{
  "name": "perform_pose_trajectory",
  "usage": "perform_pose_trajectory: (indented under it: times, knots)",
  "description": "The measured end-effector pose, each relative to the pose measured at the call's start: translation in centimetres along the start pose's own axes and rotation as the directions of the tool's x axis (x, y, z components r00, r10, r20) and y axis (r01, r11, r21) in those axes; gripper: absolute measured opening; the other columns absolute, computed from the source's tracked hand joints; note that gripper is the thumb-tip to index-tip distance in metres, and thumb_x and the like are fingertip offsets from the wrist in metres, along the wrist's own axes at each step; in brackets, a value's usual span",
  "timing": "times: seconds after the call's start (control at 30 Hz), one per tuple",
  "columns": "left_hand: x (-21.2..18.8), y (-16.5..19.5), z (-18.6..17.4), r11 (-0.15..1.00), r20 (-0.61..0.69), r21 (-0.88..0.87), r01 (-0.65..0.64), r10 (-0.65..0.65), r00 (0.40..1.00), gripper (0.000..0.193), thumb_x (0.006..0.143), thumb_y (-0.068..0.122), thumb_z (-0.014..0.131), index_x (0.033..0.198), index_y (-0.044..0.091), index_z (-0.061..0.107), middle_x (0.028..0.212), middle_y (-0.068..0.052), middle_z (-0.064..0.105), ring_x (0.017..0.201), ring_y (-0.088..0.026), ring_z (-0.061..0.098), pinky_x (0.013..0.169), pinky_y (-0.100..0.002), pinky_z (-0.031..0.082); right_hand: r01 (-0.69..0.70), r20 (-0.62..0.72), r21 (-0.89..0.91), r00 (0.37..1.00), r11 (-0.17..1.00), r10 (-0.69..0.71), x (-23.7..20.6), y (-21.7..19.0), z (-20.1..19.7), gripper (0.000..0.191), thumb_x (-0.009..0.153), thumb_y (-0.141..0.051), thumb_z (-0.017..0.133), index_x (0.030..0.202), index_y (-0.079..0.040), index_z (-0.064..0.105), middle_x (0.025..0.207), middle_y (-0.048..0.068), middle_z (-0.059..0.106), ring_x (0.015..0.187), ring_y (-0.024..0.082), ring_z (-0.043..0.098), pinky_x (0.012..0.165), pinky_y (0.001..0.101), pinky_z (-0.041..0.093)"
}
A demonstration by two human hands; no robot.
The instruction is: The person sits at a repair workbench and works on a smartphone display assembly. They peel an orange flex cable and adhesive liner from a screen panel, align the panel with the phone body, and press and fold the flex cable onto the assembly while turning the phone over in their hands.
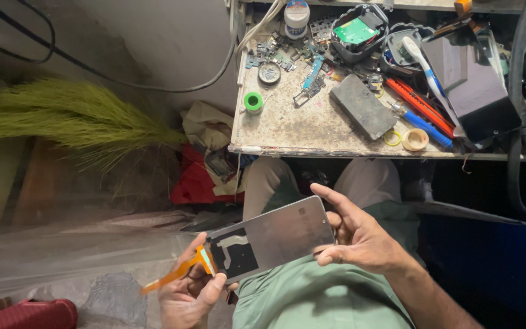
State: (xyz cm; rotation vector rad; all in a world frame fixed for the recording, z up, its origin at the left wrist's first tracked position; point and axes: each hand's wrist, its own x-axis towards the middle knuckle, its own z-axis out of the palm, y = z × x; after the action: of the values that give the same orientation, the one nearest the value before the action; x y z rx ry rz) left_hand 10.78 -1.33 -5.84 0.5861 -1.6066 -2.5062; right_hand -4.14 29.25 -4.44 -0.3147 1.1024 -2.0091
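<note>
A grey phone display panel (278,234), back side up, lies across my lap between both hands. An orange flex ribbon (175,275) hangs off its lower left end. My left hand (187,292) grips that end, thumb beside the ribbon. My right hand (360,237) holds the upper right end, with the index finger stretched along the edge and the thumb under the corner.
A cluttered workbench (287,131) stands ahead with a grey block (362,105), green tape roll (253,102), red and blue tools (422,113), a dark phone (470,85) and small parts. A green broom (62,119) lies at left, a red object (28,315) at the bottom left.
</note>
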Motion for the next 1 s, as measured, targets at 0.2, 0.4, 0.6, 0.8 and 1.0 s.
perform_pose_trajectory:
  times: [0.2,0.4,0.6,0.8,1.0]
  knots:
    - [-0.4,-0.4,-0.2,1.000,-0.037,-0.001,-0.001,0.001,0.999,0.077,0.077,-0.016,0.070,0.150,-0.005,0.046,0.114,-0.019,0.073,0.095,-0.025,0.075,0.073,-0.043,0.068,0.000,-0.014,0.022,1.000,1.000,0.000,-0.1,0.1,0.0,0.105,0.083,0.015,0.075,0.165,-0.007,0.013,0.142,0.019,0.058,0.121,0.022,0.064,0.098,0.0363,0.058]
    - [-0.4,-0.2,-0.1,0.998,-0.056,0.056,0.004,-0.001,0.998,0.076,0.077,-0.014,0.070,0.149,-0.004,0.047,0.110,-0.020,0.074,0.091,-0.023,0.075,0.071,-0.042,0.069,0.043,0.006,0.023,0.999,0.999,-0.043,-0.1,0.4,0.2,0.101,0.086,0.015,0.074,0.165,-0.006,0.013,0.144,0.021,0.057,0.124,0.023,0.062,0.100,0.0360,0.056]
    - [-0.6,-0.3,0.0,0.995,-0.082,0.098,-0.026,0.034,0.996,0.076,0.075,-0.014,0.071,0.147,-0.005,0.049,0.106,-0.021,0.073,0.088,-0.022,0.076,0.070,-0.042,0.070,0.072,-0.029,-0.028,0.997,0.997,-0.073,-0.3,0.5,0.4,0.099,0.085,0.015,0.074,0.163,-0.006,0.018,0.147,0.018,0.054,0.128,0.022,0.059,0.101,0.0372,0.056]
    - [-0.6,-0.2,-0.3,0.994,-0.055,0.112,-0.011,0.018,0.998,0.076,0.075,-0.013,0.072,0.146,-0.004,0.048,0.104,-0.019,0.074,0.087,-0.021,0.076,0.072,-0.042,0.070,0.052,-0.056,-0.058,0.997,0.997,-0.055,-0.4,0.4,0.5,0.098,0.083,0.013,0.076,0.162,-0.006,0.020,0.146,0.015,0.054,0.126,0.021,0.060,0.104,0.0408,0.057]
    - [-0.7,-0.4,-1.2,0.998,0.048,0.062,0.018,-0.021,0.999,0.079,0.079,-0.012,0.075,0.152,-0.001,0.046,0.106,-0.020,0.074,0.085,-0.022,0.075,0.069,-0.039,0.066,0.024,-0.080,-0.032,0.996,0.999,-0.026,-0.4,0.8,0.1,0.098,0.083,0.012,0.075,0.161,-0.007,0.021,0.141,0.016,0.059,0.118,0.020,0.065,0.099,0.0393,0.059]
